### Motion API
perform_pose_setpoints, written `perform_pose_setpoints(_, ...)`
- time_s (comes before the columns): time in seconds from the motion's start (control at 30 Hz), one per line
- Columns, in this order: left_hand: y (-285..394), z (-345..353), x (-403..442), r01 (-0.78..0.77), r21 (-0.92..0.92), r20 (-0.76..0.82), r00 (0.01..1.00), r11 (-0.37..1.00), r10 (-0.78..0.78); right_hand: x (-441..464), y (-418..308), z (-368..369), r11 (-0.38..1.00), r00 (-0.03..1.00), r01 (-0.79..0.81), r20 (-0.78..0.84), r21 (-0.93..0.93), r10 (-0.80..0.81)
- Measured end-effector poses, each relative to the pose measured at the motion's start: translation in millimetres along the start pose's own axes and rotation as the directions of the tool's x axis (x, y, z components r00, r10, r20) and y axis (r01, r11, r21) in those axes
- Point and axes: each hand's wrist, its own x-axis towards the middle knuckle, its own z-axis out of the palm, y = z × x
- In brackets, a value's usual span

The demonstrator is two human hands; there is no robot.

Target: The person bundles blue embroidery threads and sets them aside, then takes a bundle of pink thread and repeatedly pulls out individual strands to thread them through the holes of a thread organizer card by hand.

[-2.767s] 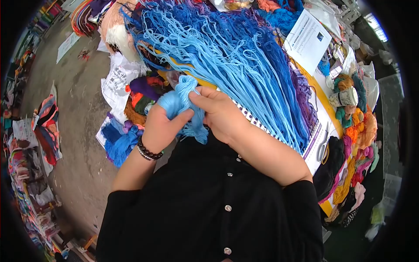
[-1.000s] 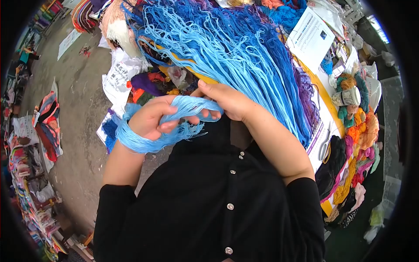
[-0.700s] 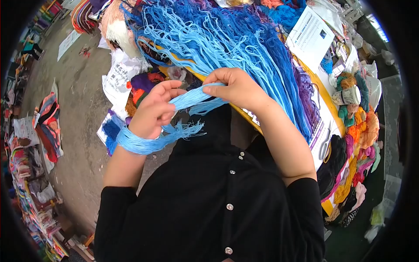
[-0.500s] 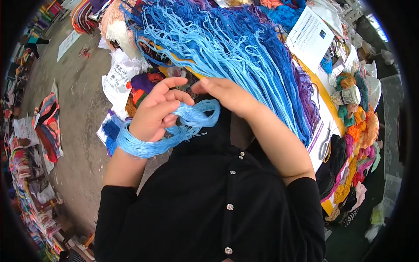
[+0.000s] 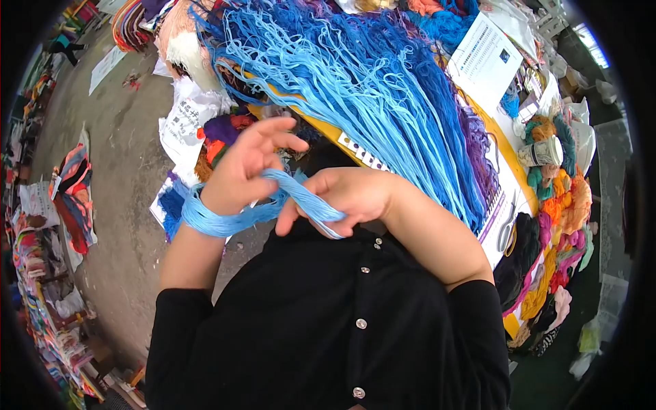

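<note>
Light blue yarn [image 5: 232, 220] loops around my left wrist, and a strand bundle of it runs from my left fingers across to the right. My left hand [image 5: 253, 160] has its index and middle fingers raised, while the thumb and lower fingers pinch the yarn. Lower and to the right, my right hand [image 5: 348, 198] is in the yarn loop, the bundle lying over its fingers, which curl around it. Just beyond my hands, long strands in light to dark blue and purple [image 5: 383, 102] are spread over the yellow-edged table [image 5: 326, 128].
Scissors [image 5: 506, 231], a printed sheet [image 5: 486, 61] and a paper cup [image 5: 540, 152] are at the right, beside many coloured skeins [image 5: 555, 239]. White plastic bags [image 5: 188, 130] lie left of the table. A person [image 5: 66, 46] is at the far upper left, near more yarn piles.
My right hand has come down from above the loop and into the yarn, drawing it into a slanting bundle. My left hand stays nearly in place. The distant person has shifted.
</note>
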Motion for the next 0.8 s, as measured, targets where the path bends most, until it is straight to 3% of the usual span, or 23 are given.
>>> perform_pose_setpoints(0.07,1,3,-3,-0.017,0.122,0.113,0.994,0.992,0.003,-8,-7,10,0.988,0.983,0.155,0.1,0.024,-0.157)
perform_pose_setpoints(0.1,0,5,-3,-0.011,0.112,0.11,0.994,0.994,-0.001,-9,-12,9,0.957,0.928,0.289,0.236,0.026,-0.287)
perform_pose_setpoints(0.13,-1,8,-3,-0.007,0.103,0.109,0.994,0.995,-0.004,-13,-16,13,0.919,0.898,0.389,0.196,0.068,-0.395)
perform_pose_setpoints(0.17,2,14,-4,0.1,0.041,-0.002,0.995,0.994,-0.1,-17,-22,18,0.867,0.854,0.486,0.152,0.105,-0.497)
perform_pose_setpoints(0.2,-4,9,-1,0.109,0.108,-0.072,0.992,0.988,-0.102,-15,-28,21,0.822,0.801,0.55,0.186,0.149,-0.57)
perform_pose_setpoints(0.23,-8,5,5,0.123,0.174,-0.141,0.985,0.977,-0.099,-14,-33,26,0.694,0.71,0.701,0.077,-0.165,-0.7)
perform_pose_setpoints(0.27,-8,0,12,-0.055,0.554,-0.04,0.995,0.831,0.092,-13,-39,34,0.493,0.571,0.729,0.026,-0.475,-0.82)
perform_pose_setpoints(0.3,-9,2,10,0.016,0.5,-0.111,0.993,0.866,0.046,-12,-44,41,0.347,0.478,0.672,0.026,-0.655,-0.878)
perform_pose_setpoints(0.33,-10,5,7,0.089,0.438,-0.18,0.984,0.895,-0.009,-13,-50,42,0.137,0.426,0.48,0.094,-0.867,-0.9)
perform_pose_setpoints(0.37,-9,7,6,0.055,0.48,-0.149,0.989,0.876,0.02,-15,-56,40,-0.091,0.394,0.226,0.177,-0.97,-0.902)
perform_pose_setpoints(0.4,-3,12,6,0.053,0.48,-0.148,0.989,0.876,0.021,-15,-62,38,-0.354,0.407,-0.035,0.31,-0.935,-0.859)
perform_pose_setpoints(0.47,10,24,4,0.069,0.559,-0.266,0.959,0.826,0.1,-13,-59,34,-0.516,0.461,-0.361,0.333,-0.777,-0.823)
perform_pose_setpoints(0.5,9,30,5,-0.069,0.419,-0.294,0.933,0.905,0.207,-11,-54,31,-0.502,0.443,-0.501,0.289,-0.705,-0.849)
perform_pose_setpoints(0.57,27,24,-3,-0.031,0.307,-0.27,0.956,0.951,0.118,-16,-46,28,-0.32,0.577,-0.651,-0.175,-0.689,-0.798)
perform_pose_setpoints(0.6,28,25,-4,-0.078,0.306,-0.254,0.954,0.949,0.16,-18,-42,21,-0.2,0.571,-0.552,-0.193,-0.809,-0.798)
perform_pose_setpoints(0.67,25,25,-6,-0.109,0.356,-0.233,0.952,0.928,0.201,-19,-39,10,0.144,0.82,-0.221,-0.263,-0.965,-0.507)
perform_pose_setpoints(0.7,24,26,-7,-0.137,0.404,-0.203,0.951,0.904,0.235,-18,-43,20,0.709,0.889,-0.227,-0.439,-0.668,-0.129)
perform_pose_setpoints(0.73,24,25,-9,-0.131,0.409,-0.212,0.949,0.903,0.233,-12,-37,23,0.958,0.947,-0.005,-0.309,-0.287,-0.087)
perform_pose_setpoints(0.8,25,27,-8,-0.131,0.36,-0.207,0.954,0.924,0.216,-4,-21,17,0.987,0.966,0.096,-0.228,-0.126,-0.123)
